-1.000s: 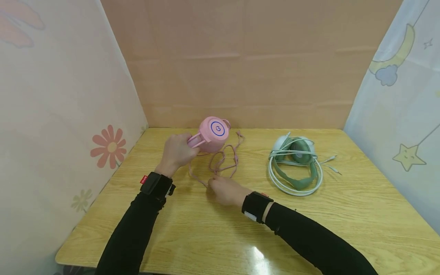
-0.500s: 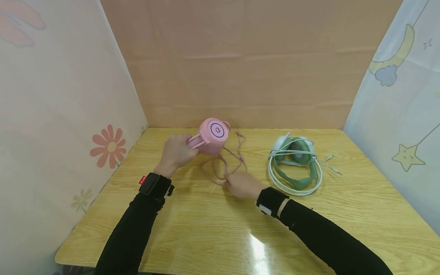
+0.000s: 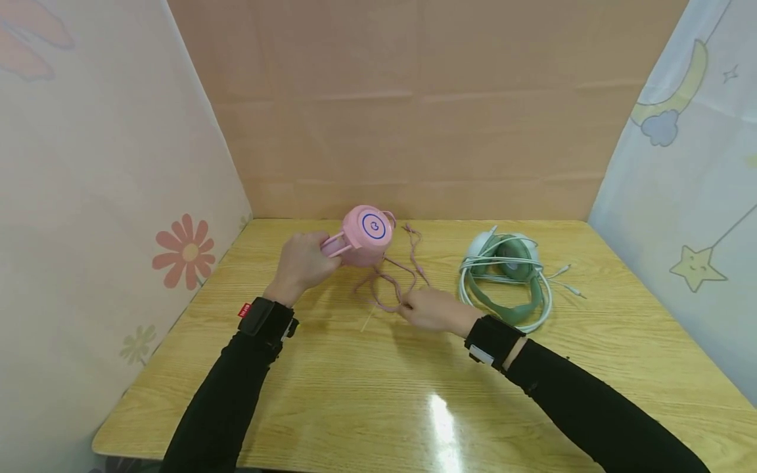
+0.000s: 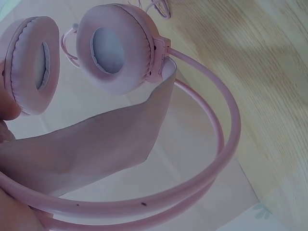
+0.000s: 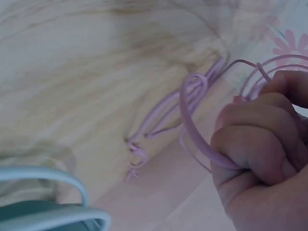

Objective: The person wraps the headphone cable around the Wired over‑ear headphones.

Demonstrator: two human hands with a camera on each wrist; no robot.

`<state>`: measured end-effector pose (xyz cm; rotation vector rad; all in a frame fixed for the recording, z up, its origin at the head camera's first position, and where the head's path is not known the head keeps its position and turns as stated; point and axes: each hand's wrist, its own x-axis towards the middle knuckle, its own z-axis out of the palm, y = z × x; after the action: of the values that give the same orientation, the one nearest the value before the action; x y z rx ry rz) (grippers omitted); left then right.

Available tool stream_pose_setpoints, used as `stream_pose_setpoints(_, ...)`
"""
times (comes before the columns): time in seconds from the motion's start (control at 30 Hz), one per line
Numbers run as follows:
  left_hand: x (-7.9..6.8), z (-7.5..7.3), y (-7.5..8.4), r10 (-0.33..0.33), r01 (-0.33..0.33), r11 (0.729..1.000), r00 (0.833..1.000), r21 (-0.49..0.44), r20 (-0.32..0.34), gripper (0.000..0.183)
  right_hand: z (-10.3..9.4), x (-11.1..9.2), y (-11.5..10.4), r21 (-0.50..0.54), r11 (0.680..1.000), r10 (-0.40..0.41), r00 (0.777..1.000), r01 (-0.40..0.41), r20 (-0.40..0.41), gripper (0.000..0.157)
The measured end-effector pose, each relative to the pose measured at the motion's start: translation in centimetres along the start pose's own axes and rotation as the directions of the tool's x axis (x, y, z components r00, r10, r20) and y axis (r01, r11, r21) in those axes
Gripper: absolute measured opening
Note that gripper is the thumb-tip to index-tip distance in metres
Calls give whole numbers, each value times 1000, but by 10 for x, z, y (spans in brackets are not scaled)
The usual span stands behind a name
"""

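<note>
Pink headphones [image 3: 365, 238] are held at the back of the table by my left hand [image 3: 303, 264], which grips the headband. The outer face of one ear cup, with a blue ring on it, shows in the head view. In the left wrist view both cushioned cups [image 4: 114, 50], the inner strap [image 4: 101, 149] and the double headband [image 4: 144, 208] appear. To the right, my right hand [image 3: 434, 310] grips the pink cable [image 3: 387, 282] with curled fingers. The right wrist view shows part of the cable [image 5: 192, 129] passing into that hand [image 5: 262, 132], the rest looping loosely beyond.
Green and white headphones [image 3: 516, 259] lie at the right, wrapped in their pale cable [image 3: 550, 299], close to my right hand and wrist. Its plugs [image 3: 573, 289] point right. A brown backdrop [image 3: 378, 131] and printed side sheets enclose the wooden table [image 3: 331, 394].
My right hand has moved to the right and slightly up, drawing the pink cable along with it. The left hand and the pink headphones stay nearly still.
</note>
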<state>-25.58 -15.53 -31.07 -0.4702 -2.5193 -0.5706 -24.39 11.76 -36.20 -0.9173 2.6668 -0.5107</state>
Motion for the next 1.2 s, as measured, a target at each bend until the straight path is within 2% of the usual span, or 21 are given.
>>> stream_pose_setpoints(0.2,1,3,1,-2,2,1000,1000,-2,18,18,-11,-17,-20,-80,988,-127,990,131,54,24)
stream_pose_setpoints(0.37,2,4,3,6,-6,1000,1000,-9,26,17,-19,-30,-37,-155,965,-204,977,211,60,18)
stream_pose_setpoints(0.6,3,4,7,12,-12,1000,999,-6,49,18,-34,-42,-49,-125,958,-250,966,257,67,16)
stream_pose_setpoints(0.8,2,7,10,33,-34,999,995,14,96,16,-53,-49,-53,-104,934,-344,939,341,-13,15)
stream_pose_setpoints(0.9,2,9,11,62,-63,998,993,11,100,13,-63,-53,-58,-130,920,-381,922,370,-66,11)
stream_pose_setpoints(1.2,2,13,19,100,-99,995,989,-13,107,12,-91,-61,-74,-159,923,-370,922,350,-117,9)
